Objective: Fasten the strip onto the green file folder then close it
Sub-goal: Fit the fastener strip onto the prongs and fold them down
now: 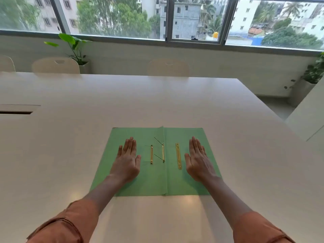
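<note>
The green file folder (150,181) lies open and flat on the white table, its spine crease running toward me. A long gold strip (178,155) lies loose on the right flap. On the left flap sit a shorter gold fastener bar (151,154) and, at the crease, another gold piece (163,152) with thin prongs sticking up. My left hand (127,160) rests palm down on the left flap, holding nothing. Palm down on the right flap lies my right hand (199,159), just right of the long strip, also holding nothing.
The white table (175,102) stretches far ahead, with a cable slot (17,112) at the left. Cream chairs (56,65) stand along the far edge. Potted plants (75,50) sit under the window. The table's right edge drops off near another white surface (310,113).
</note>
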